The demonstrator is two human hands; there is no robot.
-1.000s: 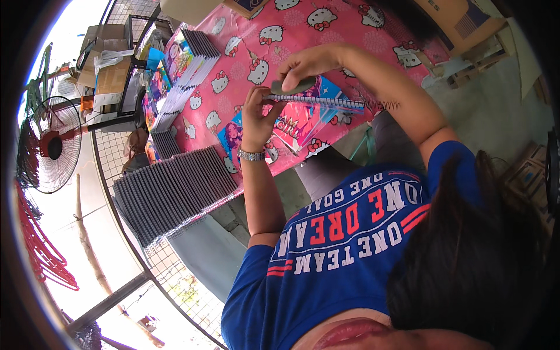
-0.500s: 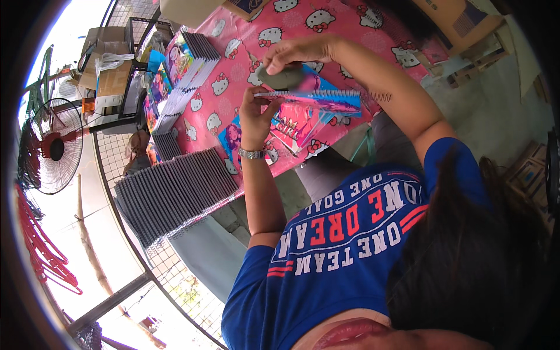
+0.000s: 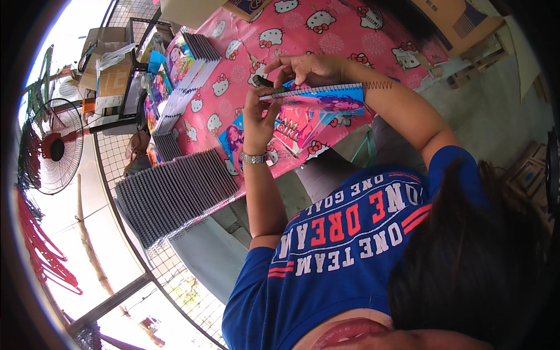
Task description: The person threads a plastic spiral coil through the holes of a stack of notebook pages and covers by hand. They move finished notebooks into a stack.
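Between my thumb and fingers, my left hand (image 3: 258, 114) grips the left end of a spiral notebook (image 3: 335, 100) with a blue and pink cover, its bound edge uppermost. A dark wire coil (image 3: 378, 85) runs along that edge, and its loose end sticks out past the right corner, by my right forearm. Just above the notebook's left part is my right hand (image 3: 308, 70), fingers apart and partly curled, with nothing visible in it. A small dark rounded object (image 3: 262, 81) shows beside my left fingertips; its kind is unclear. Colourful printed covers (image 3: 234, 137) lie beneath on the table.
On the left of the pink patterned table (image 3: 373, 44) stand a long row of dark-spined notebooks (image 3: 175, 189) and stacked colourful notebooks (image 3: 181, 81). Cardboard boxes (image 3: 458, 23) sit at the far right. A fan (image 3: 56, 149) is at the far left.
My right hand has come off the grey-green object it held and its fingers have spread. The notebook's bound edge has tilted up slightly on the right, and more loose coil shows.
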